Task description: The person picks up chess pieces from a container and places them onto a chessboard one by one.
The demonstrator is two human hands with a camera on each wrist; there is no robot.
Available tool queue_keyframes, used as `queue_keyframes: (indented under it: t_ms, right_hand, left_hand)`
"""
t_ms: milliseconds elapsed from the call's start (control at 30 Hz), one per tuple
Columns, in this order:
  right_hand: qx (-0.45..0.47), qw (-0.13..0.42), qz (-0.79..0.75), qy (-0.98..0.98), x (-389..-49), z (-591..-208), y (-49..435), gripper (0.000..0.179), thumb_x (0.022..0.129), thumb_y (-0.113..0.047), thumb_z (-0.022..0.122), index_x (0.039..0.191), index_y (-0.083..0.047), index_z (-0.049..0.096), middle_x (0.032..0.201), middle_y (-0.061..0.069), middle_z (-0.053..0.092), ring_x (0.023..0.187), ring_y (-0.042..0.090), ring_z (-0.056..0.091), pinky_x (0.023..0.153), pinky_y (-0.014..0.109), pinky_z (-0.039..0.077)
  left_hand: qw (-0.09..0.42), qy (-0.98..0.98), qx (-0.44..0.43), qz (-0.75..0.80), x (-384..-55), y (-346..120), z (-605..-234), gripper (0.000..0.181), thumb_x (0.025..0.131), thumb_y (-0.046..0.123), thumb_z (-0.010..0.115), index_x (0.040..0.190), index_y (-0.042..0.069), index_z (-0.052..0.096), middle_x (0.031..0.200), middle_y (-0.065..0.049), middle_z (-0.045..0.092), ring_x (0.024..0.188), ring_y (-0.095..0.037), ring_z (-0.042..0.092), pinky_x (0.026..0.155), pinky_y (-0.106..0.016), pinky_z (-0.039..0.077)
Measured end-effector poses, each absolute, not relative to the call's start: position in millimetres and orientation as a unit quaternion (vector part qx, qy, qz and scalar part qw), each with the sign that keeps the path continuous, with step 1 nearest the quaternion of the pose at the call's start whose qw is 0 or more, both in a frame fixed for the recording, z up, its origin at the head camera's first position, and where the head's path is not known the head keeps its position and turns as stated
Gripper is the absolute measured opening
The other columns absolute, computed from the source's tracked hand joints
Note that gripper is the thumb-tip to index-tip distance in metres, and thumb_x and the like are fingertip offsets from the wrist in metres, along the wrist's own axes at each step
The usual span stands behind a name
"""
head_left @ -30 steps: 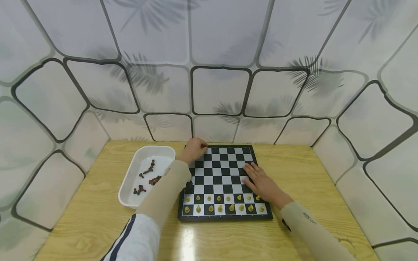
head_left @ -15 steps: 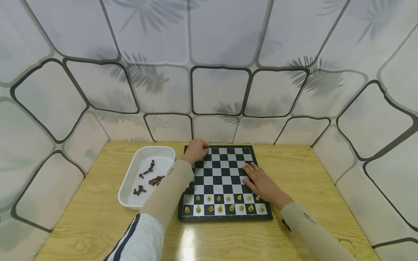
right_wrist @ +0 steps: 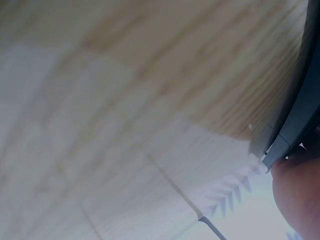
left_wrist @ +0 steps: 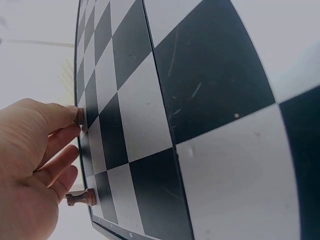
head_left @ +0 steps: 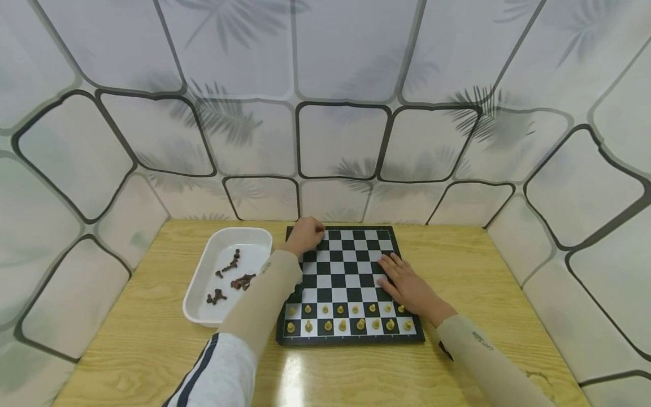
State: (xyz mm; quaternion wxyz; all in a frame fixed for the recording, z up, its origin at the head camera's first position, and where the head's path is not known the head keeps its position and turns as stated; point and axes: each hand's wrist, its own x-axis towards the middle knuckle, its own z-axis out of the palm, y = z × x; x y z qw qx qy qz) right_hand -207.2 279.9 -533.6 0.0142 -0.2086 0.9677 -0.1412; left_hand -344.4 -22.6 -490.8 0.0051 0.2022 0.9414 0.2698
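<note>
Chessboard (head_left: 347, 268) with edge marks (left_wrist: 131, 234), perhaps letters

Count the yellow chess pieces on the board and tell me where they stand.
16 yellow chess pieces: eight in the row at the near edge of the chessboard and eight in the next row, the rightmost close to the right hand. None seems hidden.

Chessboard (head_left: 351, 265) on a wooden table (head_left: 473, 282), with two rows of yellow pieces (head_left: 360, 324) along the near edge. The left hand (head_left: 304, 233) is at the far left corner; the right hand (head_left: 407, 285), fingers extended, rests over the right edge. Left: white tray (head_left: 203, 274) containing dark brown pieces (head_left: 242, 281).
</note>
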Motion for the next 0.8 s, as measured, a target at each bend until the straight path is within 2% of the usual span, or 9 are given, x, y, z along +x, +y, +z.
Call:
queue_keyframes:
  t_ms: [200,400,533,800]
  right_hand:
    - [-0.205,0.018,-0.140,0.969,-207,-533,280,0.067,0.112,-0.042,0.048,0.164,-0.003,0.034,0.171,0.019,0.033,0.162,0.042,0.021,0.129,0.061,0.020]
    - [-0.208,0.012,-0.139,0.968,-207,-533,279,0.066,0.112,-0.041,0.048,0.163,-0.003,0.035,0.170,0.019,0.034,0.161,0.042,0.022,0.129,0.062,0.022]
    - [-0.213,0.003,-0.144,0.966,-207,-532,278,0.065,0.112,-0.040,0.048,0.162,-0.001,0.036,0.169,0.021,0.036,0.160,0.045,0.024,0.128,0.063,0.022]
    - [-0.213,0.006,-0.138,0.967,-206,-532,280,0.065,0.112,-0.040,0.048,0.162,-0.001,0.036,0.169,0.022,0.035,0.160,0.045,0.023,0.128,0.063,0.022]
  left_hand:
    - [0.007,0.942,0.200,0.271,-346,-23,-493,0.019,0.101,0.010,0.068,0.113,0.001,0.080,0.112,-0.014,0.079,0.101,-0.027,0.071,0.093,-0.043,0.059]
    - [0.030,0.938,0.204,0.279,-347,-27,-490,0.023,0.101,0.010,0.067,0.119,0.001,0.078,0.118,-0.015,0.078,0.110,-0.029,0.071,0.097,-0.044,0.059]
    - [0.043,0.933,0.207,0.292,-349,-31,-483,0.030,0.100,0.011,0.068,0.127,0.000,0.074,0.123,-0.016,0.076,0.116,-0.030,0.070,0.100,-0.044,0.058]
    - [0.006,0.922,0.219,0.320,-349,-43,-458,0.036,0.102,0.014,0.067,0.135,0.000,0.069,0.130,-0.020,0.073,0.120,-0.035,0.068,0.102,-0.048,0.056]
